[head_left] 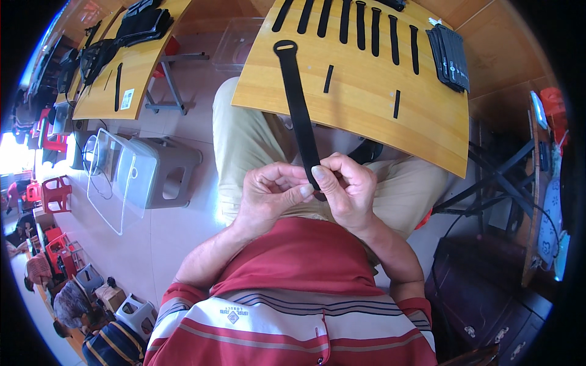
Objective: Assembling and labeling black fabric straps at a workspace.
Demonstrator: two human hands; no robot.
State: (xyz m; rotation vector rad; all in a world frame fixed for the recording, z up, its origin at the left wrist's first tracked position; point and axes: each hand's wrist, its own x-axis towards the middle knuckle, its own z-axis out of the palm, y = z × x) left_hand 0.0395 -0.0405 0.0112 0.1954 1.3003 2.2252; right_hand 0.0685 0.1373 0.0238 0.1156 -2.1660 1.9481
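A black strap (297, 107) with a slotted loop at its far end is held up above my lap, slanting toward the table. My left hand (273, 192) pinches its near end from the left. From the right, my right hand (347, 186) grips the same end, thumb pressed on the strap. Both hands are closed, fingertips nearly meeting. On the wooden table (274, 85) ahead, several similar black straps (360, 25) lie in a row along the far side. Two short black strips (329, 78) lie nearer to me.
A stack of black packaged straps (448, 58) sits at the table's right corner. To the left are another wooden table (97, 104) with black items, a grey stool (174, 171) and a clear plastic bin (122, 177). Dark crossed table legs (497, 174) stand at right.
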